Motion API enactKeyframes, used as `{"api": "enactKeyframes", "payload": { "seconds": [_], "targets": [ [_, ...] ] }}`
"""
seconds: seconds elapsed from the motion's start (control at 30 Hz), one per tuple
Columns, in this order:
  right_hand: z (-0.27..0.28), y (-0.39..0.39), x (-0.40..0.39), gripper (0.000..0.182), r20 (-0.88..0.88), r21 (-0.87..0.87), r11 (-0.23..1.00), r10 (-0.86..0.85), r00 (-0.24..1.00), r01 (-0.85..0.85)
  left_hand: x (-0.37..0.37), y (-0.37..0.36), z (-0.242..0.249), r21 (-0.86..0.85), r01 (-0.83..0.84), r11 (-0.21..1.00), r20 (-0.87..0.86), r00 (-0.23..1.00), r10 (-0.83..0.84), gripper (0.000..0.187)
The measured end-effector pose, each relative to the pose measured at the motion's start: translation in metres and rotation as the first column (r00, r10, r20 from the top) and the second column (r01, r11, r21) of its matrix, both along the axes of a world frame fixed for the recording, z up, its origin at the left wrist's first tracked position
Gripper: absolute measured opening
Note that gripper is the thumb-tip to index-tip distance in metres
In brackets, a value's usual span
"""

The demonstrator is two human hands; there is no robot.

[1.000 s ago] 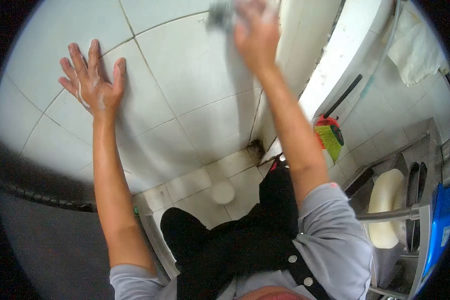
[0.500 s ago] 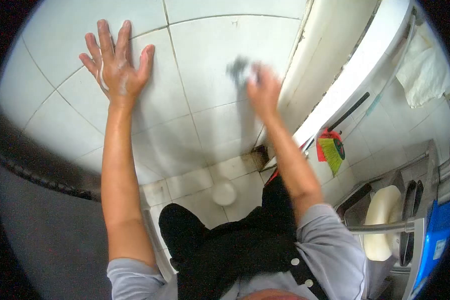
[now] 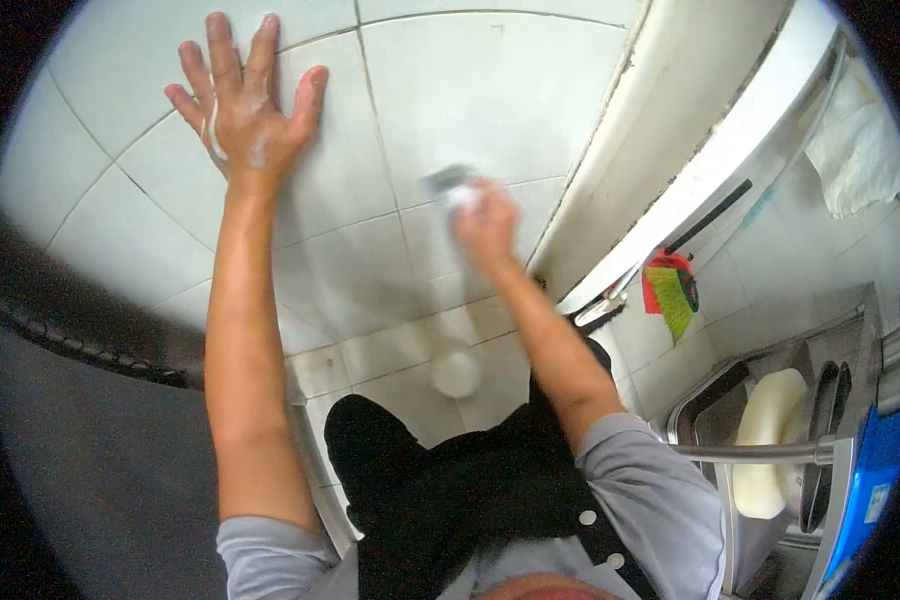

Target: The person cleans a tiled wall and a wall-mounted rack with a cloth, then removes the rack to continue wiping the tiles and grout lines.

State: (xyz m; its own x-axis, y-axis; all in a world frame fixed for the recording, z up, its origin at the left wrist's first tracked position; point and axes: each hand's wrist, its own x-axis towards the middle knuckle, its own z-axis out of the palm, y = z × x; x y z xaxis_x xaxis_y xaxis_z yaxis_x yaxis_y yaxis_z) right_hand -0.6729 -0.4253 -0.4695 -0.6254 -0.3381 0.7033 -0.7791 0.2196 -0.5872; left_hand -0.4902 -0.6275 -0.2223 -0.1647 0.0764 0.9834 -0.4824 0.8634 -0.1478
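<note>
My left hand (image 3: 245, 115) presses flat on the white tiled wall (image 3: 490, 95), fingers spread, with white suds on its back and by the little finger. My right hand (image 3: 489, 222) is closed round a grey scrubber (image 3: 448, 180), which lies against the tiles near a grout line. Motion blurs both the scrubber and the fingers around it. Something white, like foam, shows between the scrubber and my fingertips.
A whitish door frame (image 3: 650, 150) borders the wall on the right. Beyond it hang a red dustpan (image 3: 654, 287) and a green-bristled brush (image 3: 676, 300). A metal rack (image 3: 750, 453) holds trays and a long pale object (image 3: 770, 440). A round white thing (image 3: 455, 374) is on the floor.
My right hand has moved down and left across the tiles with the scrubber. My left hand stays planted on the wall while the view shifts slightly.
</note>
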Motion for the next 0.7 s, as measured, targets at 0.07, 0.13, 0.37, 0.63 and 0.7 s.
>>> {"api": "enactKeyframes", "payload": {
  "seconds": [0.07, 0.13, 0.37, 0.63, 0.7],
  "targets": [
    [0.019, 0.033, -0.048, 0.029, 0.093, -0.337, 0.934, -0.089, 0.992, 0.115, -0.001, 0.001, 0.001, -0.006, -0.021, 1.0, -0.008, 1.0, 0.021, 0.073],
    [0.01, 0.015, -0.029, 0.029, 0.145, -0.424, 0.877, -0.182, 0.973, 0.227, 0.0, 0.002, 0.0, -0.012, -0.024, 1.0, -0.003, 1.0, 0.024, 0.073],
    [-0.014, -0.051, 0.061, 0.028, 0.045, -0.113, 0.986, 0.125, 0.991, -0.119, 0.001, 0.002, 0.0, -0.013, -0.009, 1.0, 0.014, 1.0, 0.009, 0.073],
    [-0.009, -0.045, 0.018, 0.036, 0.234, -0.413, 0.906, 0.006, 0.972, 0.094, 0.003, -0.002, -0.001, -0.028, -0.027, 0.999, 0.027, 0.999, 0.028, 0.075],
    [0.025, -0.064, 0.08, 0.036, -0.068, -0.039, 0.977, 0.207, 0.976, -0.21, 0.002, 0.001, 0.001, -0.029, -0.017, 0.999, 0.02, 1.0, 0.018, 0.075]
  ]
}}
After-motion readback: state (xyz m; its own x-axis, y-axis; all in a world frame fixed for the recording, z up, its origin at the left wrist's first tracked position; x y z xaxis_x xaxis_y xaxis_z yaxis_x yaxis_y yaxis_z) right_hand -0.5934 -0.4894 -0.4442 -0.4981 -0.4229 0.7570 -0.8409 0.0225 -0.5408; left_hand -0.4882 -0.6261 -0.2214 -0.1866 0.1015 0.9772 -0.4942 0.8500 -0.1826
